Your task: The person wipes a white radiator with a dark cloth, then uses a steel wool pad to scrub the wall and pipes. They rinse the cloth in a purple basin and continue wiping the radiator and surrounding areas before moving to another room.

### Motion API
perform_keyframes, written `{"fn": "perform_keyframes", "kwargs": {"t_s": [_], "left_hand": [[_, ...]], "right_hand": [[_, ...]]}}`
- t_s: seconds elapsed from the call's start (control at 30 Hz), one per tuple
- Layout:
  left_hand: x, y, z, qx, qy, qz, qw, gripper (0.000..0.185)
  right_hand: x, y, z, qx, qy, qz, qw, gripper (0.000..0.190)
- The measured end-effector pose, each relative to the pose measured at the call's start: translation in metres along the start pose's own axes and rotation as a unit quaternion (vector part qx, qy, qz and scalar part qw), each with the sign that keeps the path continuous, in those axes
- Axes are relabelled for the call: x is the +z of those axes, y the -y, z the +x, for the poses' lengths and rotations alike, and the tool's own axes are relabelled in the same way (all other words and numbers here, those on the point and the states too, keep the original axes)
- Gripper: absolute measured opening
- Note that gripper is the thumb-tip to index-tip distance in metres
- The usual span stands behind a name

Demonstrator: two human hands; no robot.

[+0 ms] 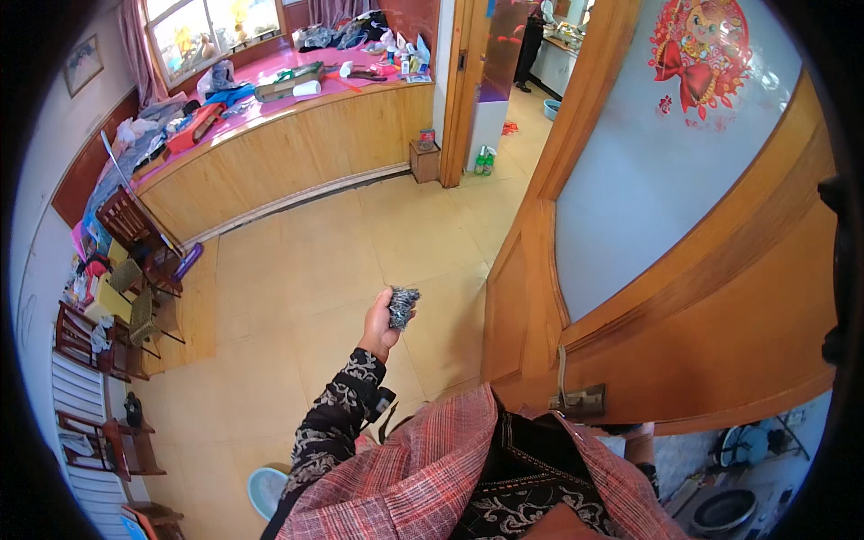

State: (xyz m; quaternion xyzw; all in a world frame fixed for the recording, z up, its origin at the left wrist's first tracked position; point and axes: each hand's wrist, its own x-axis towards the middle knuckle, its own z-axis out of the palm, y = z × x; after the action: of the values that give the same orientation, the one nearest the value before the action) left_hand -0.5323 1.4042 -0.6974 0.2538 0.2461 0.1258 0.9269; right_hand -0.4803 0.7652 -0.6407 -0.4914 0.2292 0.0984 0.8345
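My left hand (383,320) is held out over the tiled floor, closed around a wad of steel wool (403,308). Of my right hand (640,432) only part shows, low beside the edge of the wooden door (520,310), just under the metal door handle (580,399); its fingers are hidden, so whether it holds anything cannot be told. The door has a frosted glass pane (648,175) with a red festive sticker (702,54).
A raised wood-sided platform (290,148) with clothes and bottles runs under the window. Wooden chairs (131,226) line the left wall. A basin (266,491) sits on the floor near me. Through the doorway stands a person (530,47). A pan (724,509) lies at lower right.
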Motion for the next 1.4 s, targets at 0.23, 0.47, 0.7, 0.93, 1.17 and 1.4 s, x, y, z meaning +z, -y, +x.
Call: {"fn": "perform_keyframes", "kwargs": {"t_s": [0.23, 0.47, 0.7, 0.93, 1.17, 1.4], "left_hand": [[0.032, 0.009, 0.022, -0.025, 0.115, 0.084, 0.989, 0.029], [0.011, -0.022, 0.086, -0.104, 0.147, 0.094, 0.979, 0.031], [-0.052, -0.120, 0.166, -0.182, 0.078, -0.015, 0.980, 0.034], [-0.052, -0.177, 0.222, -0.156, 0.073, 0.070, 0.983, 0.026], [-0.004, -0.180, 0.282, -0.202, 0.179, 0.080, 0.960, 0.015], [0.036, -0.231, 0.376, -0.113, 0.201, 0.223, 0.947, 0.022]], "right_hand": [[-0.041, -0.026, -0.046, 0.035, -0.121, -0.129, 0.984, 0.064], [-0.006, -0.103, -0.084, 0.137, -0.196, -0.415, 0.878, 0.063], [0.139, -0.182, -0.063, 0.138, -0.109, -0.631, 0.755, 0.062], [0.259, -0.225, -0.023, 0.118, -0.035, -0.719, 0.684, 0.061], [0.309, -0.246, 0.044, 0.133, 0.012, -0.771, 0.622, 0.060], [0.351, -0.246, 0.178, 0.101, 0.093, -0.813, 0.567, 0.059]]}}
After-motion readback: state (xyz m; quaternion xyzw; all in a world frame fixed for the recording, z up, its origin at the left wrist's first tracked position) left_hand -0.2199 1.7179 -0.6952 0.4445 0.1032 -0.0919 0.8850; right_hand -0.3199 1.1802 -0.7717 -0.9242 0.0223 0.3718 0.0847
